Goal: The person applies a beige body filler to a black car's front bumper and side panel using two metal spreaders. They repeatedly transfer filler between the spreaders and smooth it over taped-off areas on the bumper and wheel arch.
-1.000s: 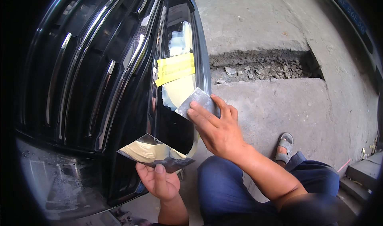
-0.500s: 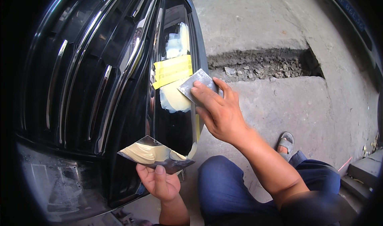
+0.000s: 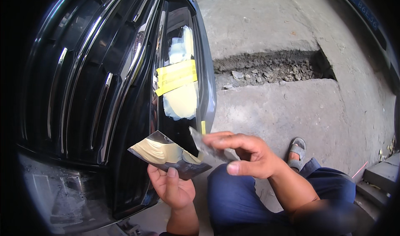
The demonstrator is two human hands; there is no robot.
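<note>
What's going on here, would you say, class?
A person crouches by a black car panel. The left hand holds a dark plate loaded with cream paste; the right hand holds a grey spreader near the plate, away from the panel's pale patches. Yellow tape crosses between the upper patch and the lower patch.

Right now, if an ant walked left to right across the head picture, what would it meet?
Black car grille, left hand holding a putty-smeared sheet, right hand holding a grey spreader, grey sandal, blue number plate.
</note>
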